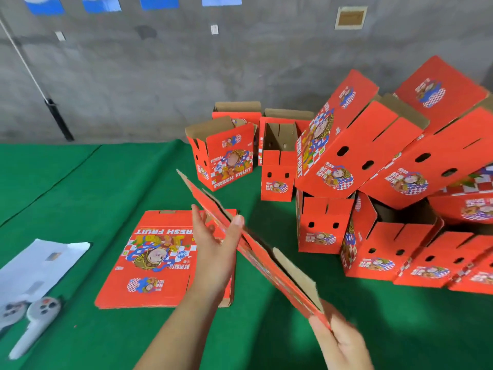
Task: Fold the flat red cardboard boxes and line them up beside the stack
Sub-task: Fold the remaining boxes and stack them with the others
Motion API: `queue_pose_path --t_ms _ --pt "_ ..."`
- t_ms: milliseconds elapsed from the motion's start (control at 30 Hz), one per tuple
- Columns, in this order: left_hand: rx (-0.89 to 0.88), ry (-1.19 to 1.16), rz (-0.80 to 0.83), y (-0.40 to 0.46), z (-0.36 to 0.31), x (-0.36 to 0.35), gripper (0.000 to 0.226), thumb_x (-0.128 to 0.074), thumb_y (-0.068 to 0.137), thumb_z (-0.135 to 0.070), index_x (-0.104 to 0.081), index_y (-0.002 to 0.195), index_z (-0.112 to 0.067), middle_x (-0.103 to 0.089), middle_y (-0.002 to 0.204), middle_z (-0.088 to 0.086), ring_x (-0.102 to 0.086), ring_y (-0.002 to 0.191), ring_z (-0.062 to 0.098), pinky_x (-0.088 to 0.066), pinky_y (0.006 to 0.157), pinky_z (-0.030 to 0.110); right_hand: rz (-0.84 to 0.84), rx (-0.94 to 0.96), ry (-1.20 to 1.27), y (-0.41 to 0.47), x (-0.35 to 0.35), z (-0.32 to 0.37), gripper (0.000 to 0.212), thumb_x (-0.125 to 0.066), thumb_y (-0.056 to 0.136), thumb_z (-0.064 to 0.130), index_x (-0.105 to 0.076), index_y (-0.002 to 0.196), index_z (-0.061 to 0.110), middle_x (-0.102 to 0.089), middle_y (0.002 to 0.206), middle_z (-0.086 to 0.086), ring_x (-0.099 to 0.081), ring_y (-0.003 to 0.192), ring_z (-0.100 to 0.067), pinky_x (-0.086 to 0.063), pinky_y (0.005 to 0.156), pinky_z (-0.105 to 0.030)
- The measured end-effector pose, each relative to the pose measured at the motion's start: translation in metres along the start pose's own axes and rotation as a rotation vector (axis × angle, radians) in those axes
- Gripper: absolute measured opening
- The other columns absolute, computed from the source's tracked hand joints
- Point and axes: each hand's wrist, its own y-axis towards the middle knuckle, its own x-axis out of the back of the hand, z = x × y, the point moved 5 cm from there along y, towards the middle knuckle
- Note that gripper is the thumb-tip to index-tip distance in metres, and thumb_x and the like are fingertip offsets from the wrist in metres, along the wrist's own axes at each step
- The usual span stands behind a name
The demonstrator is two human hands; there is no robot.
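I hold a flat red cardboard box (262, 259) edge-on above the green table, slanting from far left to near right. My left hand (216, 244) grips its middle, thumb on the right face and fingers behind. My right hand (338, 340) pinches its near corner. Below lies the stack of flat red boxes (157, 260), printed "FRESH FRUIT". Two folded boxes (226, 156) (278, 161) stand upright beyond it, with more behind them by the wall. At the right, several folded boxes (373, 252) stand in a row, with others (354, 145) lying tilted on top.
The green table cloth (80, 188) stretches left and toward me. A white sheet of paper (40, 263) and a grey handheld device (37, 321) lie at the near left. A grey concrete wall (160, 76) rises behind the table.
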Motion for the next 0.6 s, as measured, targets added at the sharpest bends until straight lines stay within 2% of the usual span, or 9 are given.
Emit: queue_pose_path --t_ms 100,233,267,333,400,433,467,533,600 --pt "-0.126 0.240 0.013 0.012 0.002 0.000 0.109 -0.068 0.073 -0.063 0.001 0.157 -0.056 -0.032 0.160 0.017 -0.031 0.151 0.036 -0.030 0.124 0.057 0.103 -0.114 -0.055 -0.008 0.014 -0.014 0.061 -0.068 0.095 0.002 -0.068 0.121 0.057 -0.071 0.123 0.024 -0.064 0.117 0.004 -0.044 0.094 -0.005" --pt "-0.035 0.154 0.065 0.013 0.010 -0.019 0.101 -0.064 0.075 -0.056 -0.017 0.163 -0.044 -0.032 0.158 -0.004 -0.038 0.149 0.028 -0.036 0.121 0.057 0.329 -0.290 0.179 -0.007 0.027 -0.004 0.043 -0.074 0.090 0.004 -0.066 0.127 0.023 -0.074 0.123 0.006 -0.066 0.122 -0.020 -0.050 0.098 -0.020" --pt "-0.021 0.118 0.079 0.012 0.011 -0.026 0.096 -0.063 0.079 -0.053 -0.016 0.163 -0.044 -0.037 0.157 -0.004 -0.043 0.146 0.034 -0.042 0.115 0.061 0.382 -0.334 0.296 -0.004 0.027 0.004 0.055 -0.079 0.081 0.011 -0.060 0.132 0.015 -0.072 0.129 -0.001 -0.065 0.125 -0.023 -0.050 0.102 -0.025" --pt "-0.009 0.059 0.078 0.005 0.013 -0.037 0.082 -0.056 0.090 -0.044 -0.015 0.162 -0.049 -0.043 0.157 -0.001 -0.049 0.141 0.042 -0.048 0.107 0.065 0.389 -0.420 0.509 0.006 0.027 0.025 0.101 -0.091 0.042 0.021 -0.054 0.134 0.002 -0.065 0.137 -0.017 -0.068 0.115 -0.024 -0.052 0.100 -0.032" --pt "0.061 0.036 0.012 -0.001 0.016 -0.040 0.067 -0.047 0.094 -0.045 -0.025 0.156 -0.053 -0.052 0.153 -0.002 -0.051 0.140 0.033 -0.043 0.115 0.054 0.350 -0.444 0.638 0.012 0.031 0.046 0.135 -0.096 0.006 0.021 -0.053 0.133 -0.002 -0.060 0.135 -0.028 -0.070 0.099 -0.025 -0.053 0.086 -0.030" --pt "0.121 0.038 -0.033 -0.003 0.019 -0.040 0.053 -0.044 0.093 -0.050 -0.037 0.145 -0.059 -0.060 0.143 -0.005 -0.055 0.135 0.026 -0.042 0.113 0.046 0.366 -0.453 0.672 0.017 0.030 0.058 0.146 -0.097 -0.002 0.033 -0.054 0.133 -0.001 -0.060 0.136 -0.026 -0.068 0.105 -0.030 -0.051 0.089 -0.034" --pt "0.171 0.035 -0.064 -0.003 0.023 -0.041 0.036 -0.042 0.092 -0.053 -0.045 0.125 -0.068 -0.066 0.128 -0.008 -0.060 0.124 0.021 -0.043 0.107 0.041 0.392 -0.457 0.649 0.024 0.027 0.068 0.153 -0.094 -0.003 0.053 -0.054 0.136 0.003 -0.060 0.138 -0.020 -0.063 0.116 -0.034 -0.047 0.097 -0.040" --pt "0.200 0.004 -0.056 -0.004 0.024 -0.049 0.016 -0.044 0.100 -0.045 -0.053 0.108 -0.056 -0.066 0.103 -0.004 -0.062 0.099 0.022 -0.048 0.090 0.039 0.428 -0.424 0.543 0.038 0.025 0.082 0.147 -0.085 0.013 0.080 -0.049 0.142 0.019 -0.057 0.141 -0.006 -0.057 0.127 -0.025 -0.038 0.111 -0.042" --pt "0.189 -0.004 0.016 -0.008 0.023 -0.061 0.016 -0.046 0.107 -0.021 -0.055 0.111 -0.033 -0.062 0.096 0.005 -0.058 0.089 0.022 -0.050 0.079 0.038 0.457 -0.345 0.367 0.049 0.017 0.090 0.111 -0.084 0.049 0.075 -0.036 0.146 0.049 -0.046 0.149 0.010 -0.052 0.130 -0.007 -0.036 0.114 -0.036"
